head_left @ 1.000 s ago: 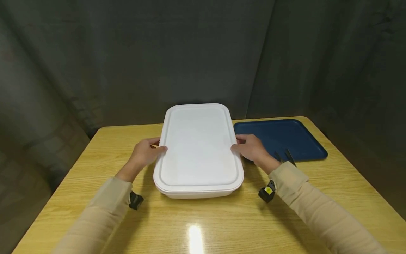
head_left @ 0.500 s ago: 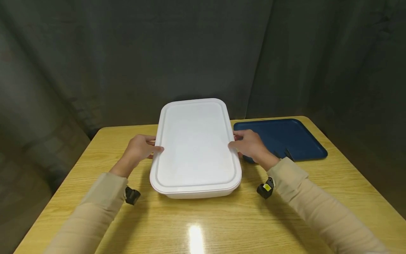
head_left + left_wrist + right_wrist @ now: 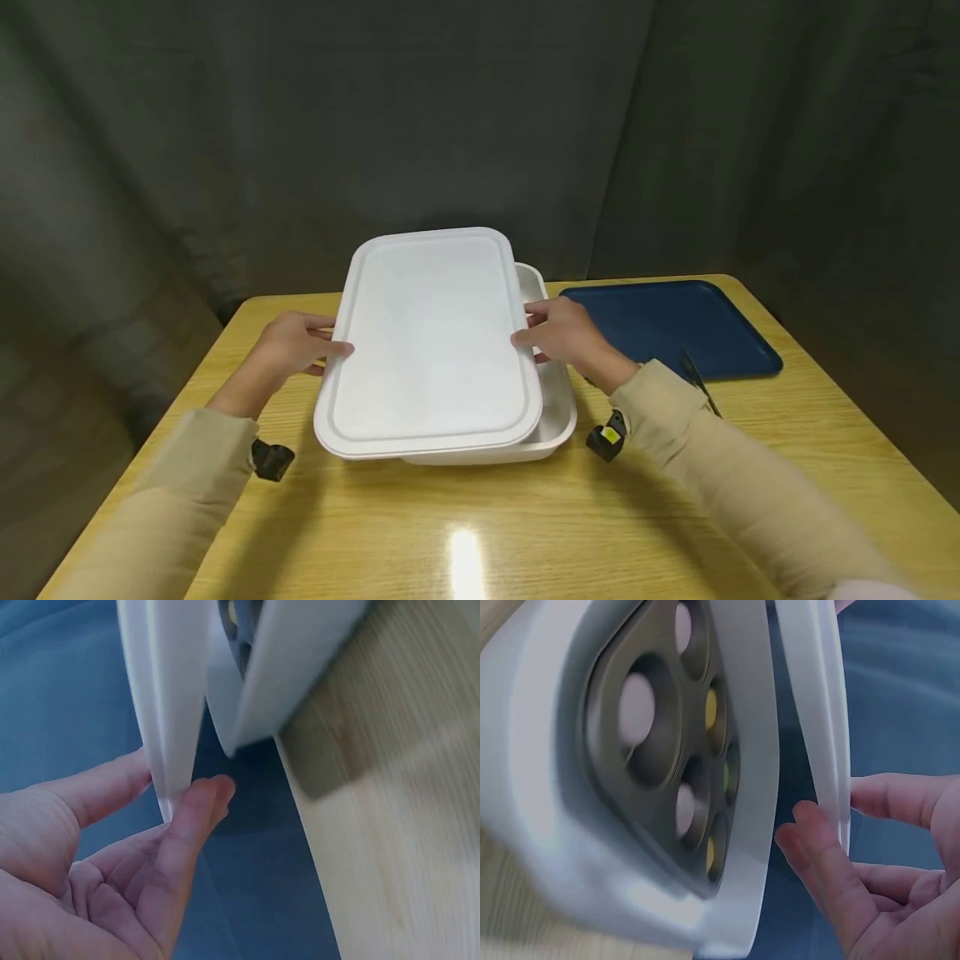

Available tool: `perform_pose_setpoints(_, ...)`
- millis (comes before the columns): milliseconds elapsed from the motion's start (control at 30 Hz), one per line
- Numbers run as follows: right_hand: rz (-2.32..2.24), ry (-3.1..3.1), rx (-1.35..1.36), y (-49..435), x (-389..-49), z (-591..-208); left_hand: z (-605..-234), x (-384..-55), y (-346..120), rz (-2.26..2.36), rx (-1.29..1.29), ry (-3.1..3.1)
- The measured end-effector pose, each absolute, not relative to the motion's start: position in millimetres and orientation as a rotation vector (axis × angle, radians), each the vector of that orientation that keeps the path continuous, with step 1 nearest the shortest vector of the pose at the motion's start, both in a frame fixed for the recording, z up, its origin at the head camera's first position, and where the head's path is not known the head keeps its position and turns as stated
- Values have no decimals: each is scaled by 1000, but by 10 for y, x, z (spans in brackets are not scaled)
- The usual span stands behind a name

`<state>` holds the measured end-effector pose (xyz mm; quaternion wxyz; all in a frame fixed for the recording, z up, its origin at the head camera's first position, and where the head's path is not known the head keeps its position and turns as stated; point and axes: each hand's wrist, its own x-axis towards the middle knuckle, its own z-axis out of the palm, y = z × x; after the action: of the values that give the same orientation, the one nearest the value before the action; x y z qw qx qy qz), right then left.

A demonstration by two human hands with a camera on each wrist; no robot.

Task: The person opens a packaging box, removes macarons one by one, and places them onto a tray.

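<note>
Both hands hold a white rectangular lid [image 3: 431,333] above a white container [image 3: 558,408], offset to the left, so the container's right side shows. My left hand [image 3: 292,346] pinches the lid's left edge, thumb on top and fingers beneath. On the opposite edge, my right hand [image 3: 562,333] has the same kind of grip. Inside the container, the right wrist view shows a dark muffin tin [image 3: 692,705] with round cups. Small pink pieces [image 3: 637,709], yellow pieces [image 3: 711,710] and a green one sit in them. The lid hides much of the container from the head view.
A dark blue tray [image 3: 660,321] lies at the back right of the wooden table [image 3: 390,525]. A thin dark utensil [image 3: 697,379] overlaps the tray's front edge, partly hidden by the right arm. Grey curtains [image 3: 450,125] hang behind the table.
Both hands have lifted the lid off the container and carried it to the left. The container's right side and interior have come into sight, while the tray has stayed put.
</note>
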<state>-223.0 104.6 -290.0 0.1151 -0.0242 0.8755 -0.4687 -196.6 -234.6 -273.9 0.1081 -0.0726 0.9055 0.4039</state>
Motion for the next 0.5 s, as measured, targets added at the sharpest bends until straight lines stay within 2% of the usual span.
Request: perform_pose_setpoints(500, -1414, 2613, -182, 326, -2208, -2847, -2711, -1864, -2929, 1058, -336, 2754)
